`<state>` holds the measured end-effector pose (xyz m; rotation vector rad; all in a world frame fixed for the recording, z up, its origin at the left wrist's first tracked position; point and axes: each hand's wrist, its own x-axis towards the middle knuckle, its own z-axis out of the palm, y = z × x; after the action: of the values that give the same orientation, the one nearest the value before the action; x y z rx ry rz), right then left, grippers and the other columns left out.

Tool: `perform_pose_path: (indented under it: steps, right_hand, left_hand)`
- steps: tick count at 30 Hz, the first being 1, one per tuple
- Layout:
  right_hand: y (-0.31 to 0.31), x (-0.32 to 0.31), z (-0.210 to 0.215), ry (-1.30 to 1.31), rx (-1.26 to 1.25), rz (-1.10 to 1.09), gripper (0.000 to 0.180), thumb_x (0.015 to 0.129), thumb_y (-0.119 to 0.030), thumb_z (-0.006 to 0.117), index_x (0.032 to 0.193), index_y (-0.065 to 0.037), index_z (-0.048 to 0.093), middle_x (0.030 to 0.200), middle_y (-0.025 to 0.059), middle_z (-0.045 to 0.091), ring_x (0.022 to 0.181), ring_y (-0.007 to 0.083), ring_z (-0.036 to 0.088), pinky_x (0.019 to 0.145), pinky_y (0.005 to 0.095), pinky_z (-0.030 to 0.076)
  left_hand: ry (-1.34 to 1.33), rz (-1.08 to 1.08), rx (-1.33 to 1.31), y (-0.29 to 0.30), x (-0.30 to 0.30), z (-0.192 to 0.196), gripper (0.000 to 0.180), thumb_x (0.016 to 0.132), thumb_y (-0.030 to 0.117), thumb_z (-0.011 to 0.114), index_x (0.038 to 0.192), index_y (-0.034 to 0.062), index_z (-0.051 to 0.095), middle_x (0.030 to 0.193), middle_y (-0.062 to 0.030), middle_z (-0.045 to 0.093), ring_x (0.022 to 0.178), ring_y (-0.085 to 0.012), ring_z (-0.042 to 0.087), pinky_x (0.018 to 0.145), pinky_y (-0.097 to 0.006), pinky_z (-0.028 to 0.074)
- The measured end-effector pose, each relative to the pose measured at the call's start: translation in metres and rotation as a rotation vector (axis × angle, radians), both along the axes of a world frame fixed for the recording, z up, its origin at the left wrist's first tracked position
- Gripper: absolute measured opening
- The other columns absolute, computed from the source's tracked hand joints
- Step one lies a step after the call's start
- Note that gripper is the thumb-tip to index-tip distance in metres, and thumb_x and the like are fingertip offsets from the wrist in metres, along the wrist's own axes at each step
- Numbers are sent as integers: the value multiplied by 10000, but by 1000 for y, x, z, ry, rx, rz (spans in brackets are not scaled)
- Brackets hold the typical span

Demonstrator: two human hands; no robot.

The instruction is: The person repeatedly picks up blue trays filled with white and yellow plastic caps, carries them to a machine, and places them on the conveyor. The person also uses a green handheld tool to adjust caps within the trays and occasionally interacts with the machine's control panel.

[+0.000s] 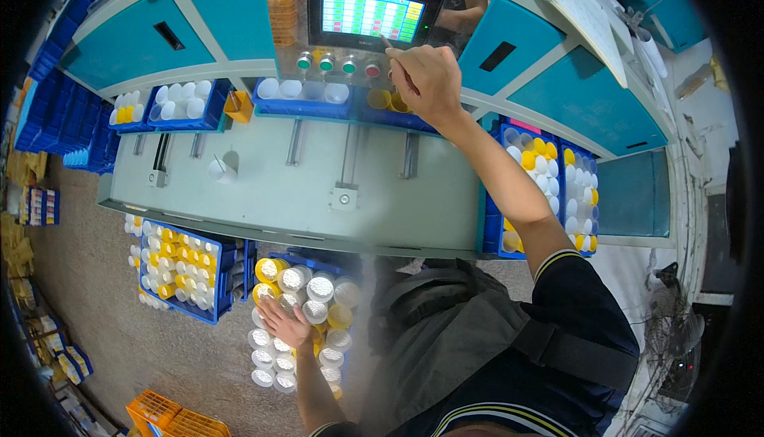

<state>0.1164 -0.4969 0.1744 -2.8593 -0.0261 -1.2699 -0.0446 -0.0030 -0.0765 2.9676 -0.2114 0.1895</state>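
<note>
My right hand [426, 79] is raised to a touchscreen [370, 17] showing a grid of coloured cells. Its index finger points at the screen's lower part, and the other fingers are curled in with nothing visible in them. Whether the fingertip touches the glass I cannot tell. Lower left, my left hand [286, 324] lies with fingers spread over a group of cups [320, 287] filled with white granules. Some of those cups are white or clear, others yellow. They stand packed together in a blue crate [314, 260], mostly hidden beneath them.
Below the screen sit several round push buttons [326, 64]. One white cup [222, 169] stands on the grey-green machine bench [278, 198]. Blue crates of cups [549, 186] are at right, with another crate [191, 310] on the left floor. An orange crate [171, 417] lies lower left.
</note>
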Motion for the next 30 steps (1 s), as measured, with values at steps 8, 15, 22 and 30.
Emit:
perform_pose_path:
  steps: [8,15,22,30]
  right_hand:
    - [6,7,3,-71,10,103,108,854,-131,663,956,-113,695,769,-8,641,730,145,585,677,328,387]
    - [14,34,-8,-55,-62,158,137,891,-170,626,1014,-130,672,790,-7,649,720,169,583,678,350,400]
    - [21,38,-13,-89,-27,147,89,867,-163,637,939,-134,682,743,-19,627,700,164,576,684,346,387]
    - [4,-5,-1,-173,-36,31,87,791,-106,673,878,-104,676,686,0,586,666,171,553,660,351,356]
  left_hand:
    - [23,11,-18,0,0,1,695,966,490,393,1497,52,294,1535,-184,313,1440,-388,240,1127,-526,223]
    - [10,10,0,0,0,0,680,969,468,399,1496,51,295,1538,-181,311,1444,-387,236,1129,-517,227]
    - [-1,-2,2,1,0,1,687,964,469,388,1499,49,295,1535,-182,318,1443,-386,241,1131,-510,227]
    - [16,12,5,1,0,-2,704,965,503,381,1499,52,297,1536,-192,310,1436,-391,249,1126,-517,230]
